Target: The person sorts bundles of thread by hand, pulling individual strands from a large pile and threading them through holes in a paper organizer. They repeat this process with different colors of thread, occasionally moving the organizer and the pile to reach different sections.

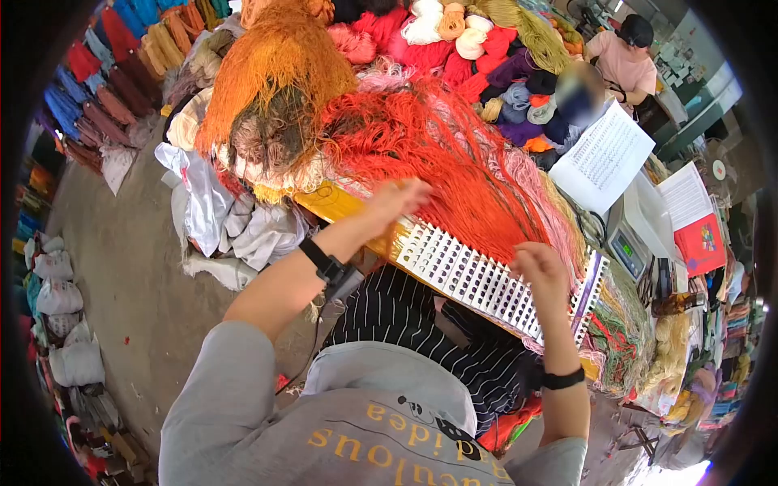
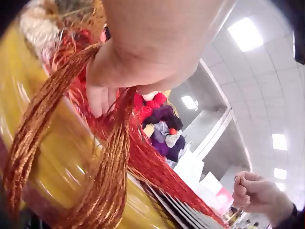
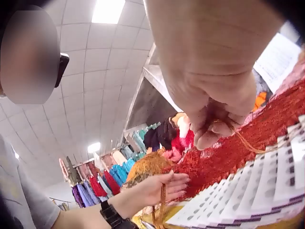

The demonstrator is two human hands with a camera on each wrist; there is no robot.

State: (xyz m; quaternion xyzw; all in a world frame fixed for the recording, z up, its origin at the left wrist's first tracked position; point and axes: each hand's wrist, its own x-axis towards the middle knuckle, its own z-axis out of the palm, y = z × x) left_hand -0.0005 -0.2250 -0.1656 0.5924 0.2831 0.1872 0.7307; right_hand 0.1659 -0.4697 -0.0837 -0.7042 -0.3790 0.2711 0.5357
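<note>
My left hand (image 1: 397, 201) holds a looped bundle of orange-brown thread (image 2: 112, 176), its fingers fairly straight above the yellow board (image 1: 344, 212). In the left wrist view the bundle hangs down on both sides of the hand. The right hand (image 1: 539, 271) is raised over the far end of the board. Its thumb and fingers pinch a thin orange thread (image 3: 245, 143), which trails off to the right in the right wrist view. Between and below the hands runs a row of white cards with punched holes (image 1: 470, 271). Long red threads (image 1: 438, 162) spread behind the cards.
Orange yarn (image 1: 275, 73) heaps at the back left, near a white plastic bag (image 1: 194, 194). Colored skeins (image 1: 519, 105) pile behind. A printed sheet (image 1: 604, 158), a scale (image 1: 628, 243) and a red booklet (image 1: 701, 243) stand at the right. Another person (image 1: 628, 61) sits at the back right.
</note>
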